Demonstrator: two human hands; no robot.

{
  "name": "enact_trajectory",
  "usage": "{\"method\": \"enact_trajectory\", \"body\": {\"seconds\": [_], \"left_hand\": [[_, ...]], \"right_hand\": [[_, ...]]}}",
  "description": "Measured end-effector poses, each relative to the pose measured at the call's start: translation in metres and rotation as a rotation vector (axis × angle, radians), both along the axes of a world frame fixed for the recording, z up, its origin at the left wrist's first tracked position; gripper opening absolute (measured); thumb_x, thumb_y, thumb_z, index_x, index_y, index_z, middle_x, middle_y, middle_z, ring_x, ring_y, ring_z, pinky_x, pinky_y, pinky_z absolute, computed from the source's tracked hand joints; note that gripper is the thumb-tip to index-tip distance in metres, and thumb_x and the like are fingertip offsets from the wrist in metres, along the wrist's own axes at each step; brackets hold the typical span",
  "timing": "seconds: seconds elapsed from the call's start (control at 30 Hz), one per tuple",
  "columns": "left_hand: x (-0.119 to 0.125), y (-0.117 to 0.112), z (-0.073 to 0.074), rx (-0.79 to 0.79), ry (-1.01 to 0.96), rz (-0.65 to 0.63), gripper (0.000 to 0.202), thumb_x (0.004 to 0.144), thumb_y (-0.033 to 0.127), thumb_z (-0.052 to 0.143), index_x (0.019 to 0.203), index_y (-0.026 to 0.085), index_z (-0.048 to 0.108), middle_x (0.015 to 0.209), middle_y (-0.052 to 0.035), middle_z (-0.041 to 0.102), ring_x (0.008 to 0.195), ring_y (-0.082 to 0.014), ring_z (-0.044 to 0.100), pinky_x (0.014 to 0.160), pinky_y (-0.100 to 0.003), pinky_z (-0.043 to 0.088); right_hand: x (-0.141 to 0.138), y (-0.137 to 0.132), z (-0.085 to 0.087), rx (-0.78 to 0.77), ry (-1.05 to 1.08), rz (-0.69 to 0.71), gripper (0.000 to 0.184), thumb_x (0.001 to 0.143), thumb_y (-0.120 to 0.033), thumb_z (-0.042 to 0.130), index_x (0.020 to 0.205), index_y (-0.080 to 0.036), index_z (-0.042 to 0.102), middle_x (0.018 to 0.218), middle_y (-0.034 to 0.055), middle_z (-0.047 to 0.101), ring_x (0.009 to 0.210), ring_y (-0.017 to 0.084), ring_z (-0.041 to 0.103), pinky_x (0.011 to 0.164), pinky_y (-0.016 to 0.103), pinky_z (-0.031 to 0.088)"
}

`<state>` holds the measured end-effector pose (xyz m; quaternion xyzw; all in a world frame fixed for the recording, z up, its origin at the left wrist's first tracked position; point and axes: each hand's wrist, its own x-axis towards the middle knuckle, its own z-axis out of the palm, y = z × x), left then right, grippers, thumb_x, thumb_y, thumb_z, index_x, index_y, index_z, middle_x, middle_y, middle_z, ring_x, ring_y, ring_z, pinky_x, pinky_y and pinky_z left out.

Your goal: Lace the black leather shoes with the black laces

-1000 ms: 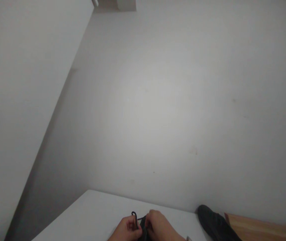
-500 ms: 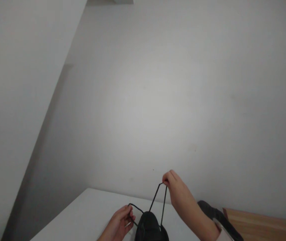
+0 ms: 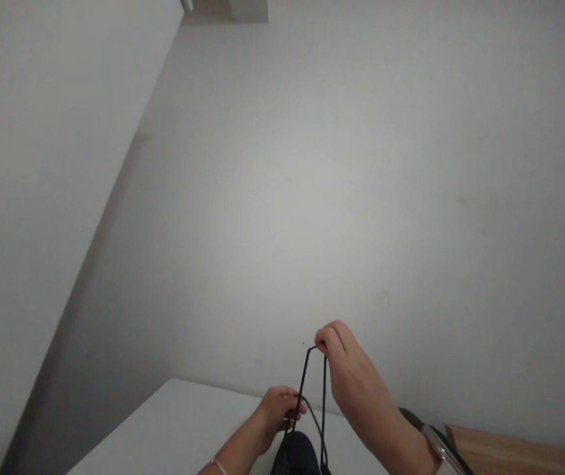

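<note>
A black shoe (image 3: 298, 456) sits at the bottom edge of the view on a white table (image 3: 178, 429), mostly cut off. My right hand (image 3: 349, 369) is raised above it, pinching a loop of the black shoelace (image 3: 313, 389) that runs down to the shoe. My left hand (image 3: 277, 409) is lower and to the left, fingers closed on another strand of the same lace just above the shoe. A watch shows on my right wrist.
A second dark shoe (image 3: 414, 417) peeks out behind my right forearm. A wooden surface (image 3: 520, 455) lies at the bottom right. Plain white walls (image 3: 312, 198) fill most of the view, meeting in a corner on the left.
One second ago both hands were together low on the shoe. My right hand has lifted the lace loop upward; my left hand has moved up and right toward the lace.
</note>
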<state>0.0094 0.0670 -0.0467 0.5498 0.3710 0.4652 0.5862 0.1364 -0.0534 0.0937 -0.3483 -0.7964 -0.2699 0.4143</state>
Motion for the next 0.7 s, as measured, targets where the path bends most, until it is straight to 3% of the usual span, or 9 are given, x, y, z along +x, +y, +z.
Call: {"method": "enact_trajectory", "body": {"seconds": [0.07,0.2,0.3,0.37,0.43,0.5,0.57,0.63,0.7], "left_hand": [[0.002,-0.001,0.003,0.030,0.045,-0.048,0.020,0.051,0.028,0.067,0.066,0.016,0.061,0.058,-0.0003,0.064,0.053,-0.0122,0.051,0.055,-0.024,0.032],[-0.006,-0.018,-0.009,0.082,0.142,-0.123,0.018,0.047,0.026,0.072,0.058,0.015,0.063,0.047,0.0019,0.062,0.051,-0.0140,0.052,0.058,-0.027,0.034],[-0.017,-0.036,-0.014,0.142,0.190,-0.144,0.033,0.059,0.046,0.069,0.063,0.014,0.068,0.056,-0.0011,0.066,0.059,-0.0169,0.057,0.066,-0.031,0.038],[-0.024,-0.048,-0.011,0.176,0.191,-0.151,0.053,0.071,0.063,0.052,0.075,0.014,0.071,0.069,-0.0051,0.070,0.071,-0.0211,0.061,0.073,-0.035,0.041],[-0.028,-0.058,-0.008,0.219,0.169,-0.193,0.065,0.076,0.070,0.039,0.090,0.015,0.070,0.087,-0.0086,0.072,0.086,-0.0243,0.062,0.082,-0.038,0.041],[-0.026,-0.065,-0.009,0.292,0.194,-0.251,0.060,0.072,0.066,0.052,0.105,0.017,0.066,0.103,-0.0091,0.069,0.099,-0.0248,0.058,0.089,-0.038,0.040],[-0.018,-0.069,-0.014,0.349,0.268,-0.224,0.061,0.058,0.050,0.076,0.110,0.019,0.064,0.107,-0.0075,0.067,0.103,-0.0249,0.055,0.089,-0.036,0.040],[-0.008,-0.072,-0.020,0.359,0.339,-0.126,0.060,0.047,0.030,0.084,0.103,0.019,0.067,0.099,-0.0054,0.068,0.097,-0.0245,0.056,0.084,-0.033,0.042],[0.002,-0.074,-0.025,0.347,0.358,-0.060,0.042,0.048,0.023,0.081,0.089,0.016,0.071,0.087,-0.0036,0.069,0.086,-0.0227,0.059,0.077,-0.031,0.044]], "right_hand": [[0.000,-0.005,0.011,0.035,-0.022,0.014,0.036,0.076,0.009,0.031,0.092,-0.020,0.045,0.089,0.0059,0.049,0.078,0.019,0.049,0.071,0.034,0.045],[0.000,-0.019,0.040,0.124,-0.063,-0.001,0.029,0.082,0.005,0.032,0.091,-0.019,0.046,0.089,0.0067,0.049,0.080,0.020,0.048,0.073,0.035,0.044],[-0.004,-0.030,0.061,0.192,-0.083,-0.037,0.024,0.085,0.001,0.034,0.091,-0.017,0.048,0.090,0.0082,0.050,0.082,0.021,0.048,0.074,0.035,0.044],[-0.008,-0.035,0.071,0.222,-0.111,-0.065,0.023,0.086,0.001,0.035,0.090,-0.016,0.049,0.089,0.0087,0.050,0.081,0.021,0.047,0.073,0.034,0.045],[-0.013,-0.038,0.076,0.235,-0.134,-0.097,0.024,0.085,0.002,0.034,0.089,-0.015,0.050,0.089,0.0093,0.051,0.080,0.021,0.047,0.071,0.034,0.045],[-0.018,-0.038,0.077,0.236,-0.148,-0.118,0.025,0.085,0.004,0.033,0.089,-0.015,0.050,0.088,0.0098,0.051,0.078,0.021,0.046,0.070,0.033,0.045],[-0.022,-0.036,0.077,0.235,-0.155,-0.118,0.027,0.084,0.005,0.032,0.089,-0.014,0.050,0.088,0.0102,0.051,0.078,0.020,0.045,0.068,0.033,0.045],[-0.025,-0.033,0.076,0.239,-0.153,-0.098,0.029,0.083,0.005,0.030,0.089,-0.015,0.050,0.088,0.0103,0.051,0.078,0.020,0.045,0.067,0.032,0.044],[-0.025,-0.032,0.076,0.250,-0.146,-0.071,0.029,0.084,0.004,0.029,0.090,-0.015,0.050,0.088,0.0102,0.051,0.078,0.020,0.044,0.066,0.032,0.044]]}}
